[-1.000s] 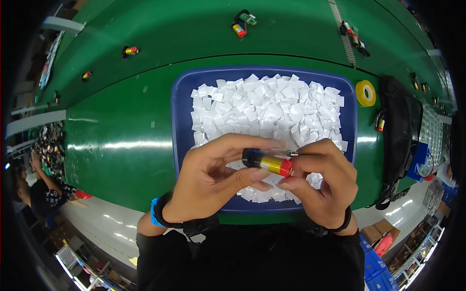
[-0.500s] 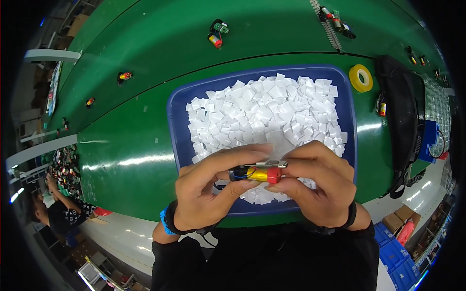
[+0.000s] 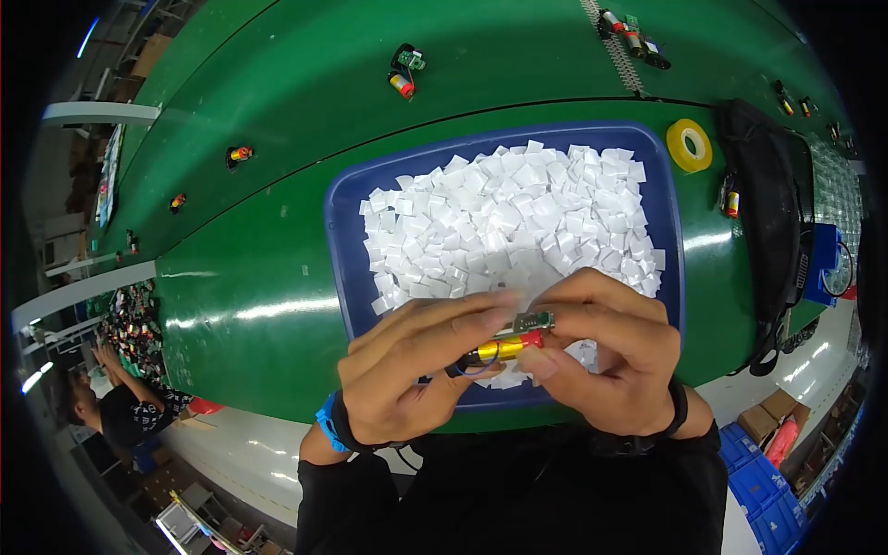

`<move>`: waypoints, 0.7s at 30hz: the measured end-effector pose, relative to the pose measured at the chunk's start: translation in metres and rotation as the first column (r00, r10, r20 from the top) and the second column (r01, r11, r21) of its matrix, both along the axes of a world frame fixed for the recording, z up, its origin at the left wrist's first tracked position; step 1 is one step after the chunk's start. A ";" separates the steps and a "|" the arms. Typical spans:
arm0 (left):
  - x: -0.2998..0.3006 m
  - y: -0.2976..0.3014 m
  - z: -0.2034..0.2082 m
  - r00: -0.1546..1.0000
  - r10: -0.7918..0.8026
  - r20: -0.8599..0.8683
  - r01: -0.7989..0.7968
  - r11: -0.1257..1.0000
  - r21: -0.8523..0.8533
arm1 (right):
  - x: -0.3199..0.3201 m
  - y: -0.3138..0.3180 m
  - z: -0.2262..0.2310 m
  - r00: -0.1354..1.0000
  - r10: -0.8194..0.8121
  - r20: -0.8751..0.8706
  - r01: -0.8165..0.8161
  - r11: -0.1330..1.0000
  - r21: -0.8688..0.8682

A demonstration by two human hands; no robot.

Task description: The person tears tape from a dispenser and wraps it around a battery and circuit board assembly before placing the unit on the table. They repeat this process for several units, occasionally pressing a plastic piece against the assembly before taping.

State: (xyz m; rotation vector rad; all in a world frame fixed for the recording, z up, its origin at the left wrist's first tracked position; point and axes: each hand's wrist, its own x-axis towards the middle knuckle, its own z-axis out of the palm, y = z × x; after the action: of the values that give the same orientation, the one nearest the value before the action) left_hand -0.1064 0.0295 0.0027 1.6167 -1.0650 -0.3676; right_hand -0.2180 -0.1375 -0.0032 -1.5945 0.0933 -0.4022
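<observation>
Over the near part of a blue tray [image 3: 335, 231] full of small white square pieces [image 3: 509, 199], both my hands hold one battery assembly. It has a yellow cylindrical battery [image 3: 499, 350] with a red end, a dark wire, and a small circuit board [image 3: 534, 321] with a metal connector just above the red end. My left hand [image 3: 402, 361] closes around the black end from the left, fingers reaching over the top. My right hand [image 3: 615, 356] pinches the red end and board between thumb and fingers. Fingers partly hide the assembly.
Similar battery assemblies [image 3: 403, 72] lie spread along the green belt [image 3: 314, 74] beyond the tray. A yellow tape roll [image 3: 689, 146] and a black bag [image 3: 763, 213] sit to the right. At far left, another person [image 3: 120, 398] works beside a heap of assemblies [image 3: 134, 324].
The circuit board has tilted, so more of its face shows above the red end. My left fingers have shifted over the battery, and the view has moved slightly.
</observation>
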 end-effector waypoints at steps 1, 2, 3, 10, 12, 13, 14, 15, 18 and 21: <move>-0.001 0.001 0.001 1.000 0.007 0.018 -0.007 1.000 0.011 | 0.001 0.000 -0.001 1.000 0.003 0.001 -0.003 1.000 0.002; -0.002 0.001 0.001 1.000 0.010 0.019 -0.010 1.000 0.012 | 0.001 0.000 -0.002 1.000 0.020 0.009 -0.020 0.999 0.027; -0.003 0.002 0.000 1.000 0.020 -0.016 -0.020 1.000 0.001 | 0.002 -0.001 -0.003 0.999 0.037 0.017 -0.038 0.998 0.052; -0.006 0.002 -0.002 0.997 0.076 -0.017 -0.076 0.997 -0.010 | -0.002 0.003 -0.003 0.991 0.080 -0.105 -0.052 0.968 0.246; -0.001 0.003 0.000 0.998 0.049 0.036 -0.049 0.999 0.007 | -0.001 0.005 -0.003 0.979 0.097 -0.182 -0.040 0.955 0.293; 0.001 0.004 0.002 0.997 0.034 0.062 -0.035 0.999 0.016 | 0.000 0.001 -0.002 0.979 0.101 -0.178 -0.045 0.955 0.293; 0.004 0.004 0.005 0.997 0.038 0.066 -0.039 0.999 0.017 | 0.002 -0.006 0.000 0.987 0.063 -0.145 -0.051 0.995 0.081; 0.007 0.004 0.009 0.963 0.056 -0.262 -0.041 0.997 0.062 | 0.004 -0.013 0.001 0.994 0.032 -0.104 -0.046 0.990 -0.135; 0.013 0.004 0.018 0.595 0.106 -0.796 0.007 0.990 0.138 | 0.008 -0.009 0.006 0.999 -0.039 -0.017 0.030 0.932 -0.360; 0.017 0.005 0.016 0.378 0.060 -0.924 0.194 0.971 0.142 | 0.011 -0.003 0.007 0.990 -0.128 0.057 0.140 0.912 -0.385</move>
State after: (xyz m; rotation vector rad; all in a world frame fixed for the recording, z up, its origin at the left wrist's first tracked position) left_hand -0.0898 0.0341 0.0184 1.1959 -0.1681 -1.3376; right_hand -0.2069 -0.1402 0.0034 -1.9803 0.1047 -0.5795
